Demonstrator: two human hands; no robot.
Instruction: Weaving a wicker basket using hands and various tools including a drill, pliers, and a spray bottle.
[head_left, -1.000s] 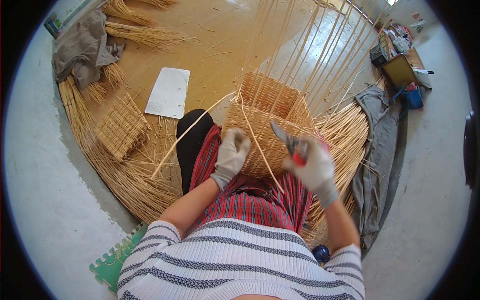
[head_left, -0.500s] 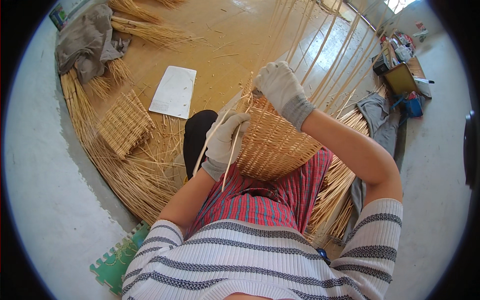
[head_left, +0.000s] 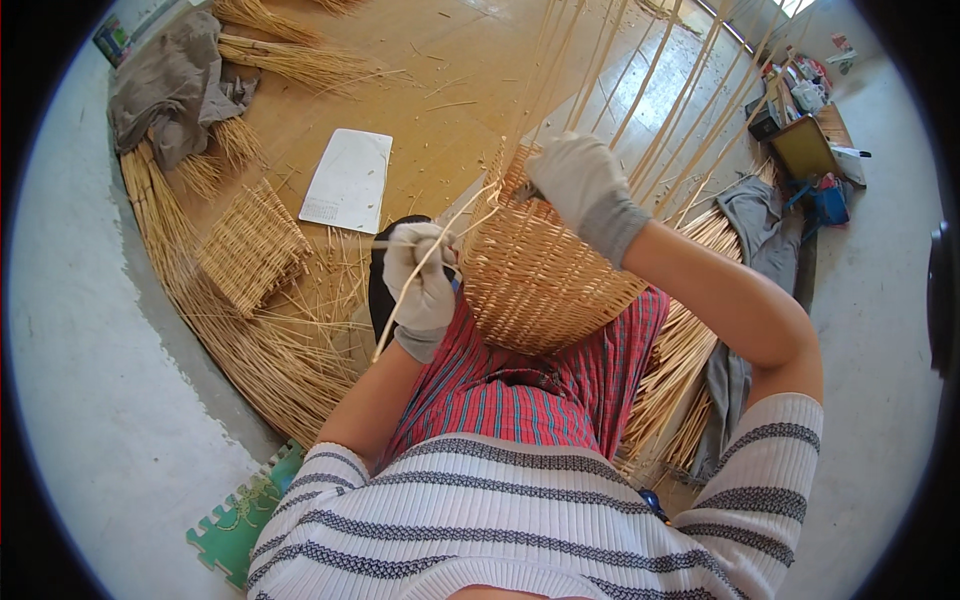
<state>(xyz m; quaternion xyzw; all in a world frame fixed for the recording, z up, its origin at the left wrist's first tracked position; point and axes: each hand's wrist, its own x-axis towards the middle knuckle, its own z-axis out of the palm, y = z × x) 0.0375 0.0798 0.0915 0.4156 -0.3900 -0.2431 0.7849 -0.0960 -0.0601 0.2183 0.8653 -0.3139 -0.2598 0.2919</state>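
A partly woven wicker basket point(head_left: 545, 275) rests on my lap, with long upright stakes point(head_left: 690, 85) rising from its far edge. My right hand point(head_left: 580, 185), in a pale knit glove with a grey cuff, is closed at the basket's upper edge. A small dark grey patch shows by its fingertips; I cannot tell what it is. Left of the basket, my gloved left hand point(head_left: 418, 275) is closed on thin weaving strands. One peeled wicker strand point(head_left: 455, 219) runs from the basket's upper left corner across this hand and hangs below it. Another strand points left, blurred.
On the floor at left lie a flat woven wicker panel point(head_left: 255, 248), a white board point(head_left: 346, 180) and long bundled rods point(head_left: 215, 310) along the wall. More rods point(head_left: 672, 360) lie at my right beside a grey cloth point(head_left: 755, 230). Boxes and bags stand far right.
My left hand has shifted left, away from the basket, and turned; one strand now points left. My right hand has moved slightly right and nearer, and the basket has tilted a little.
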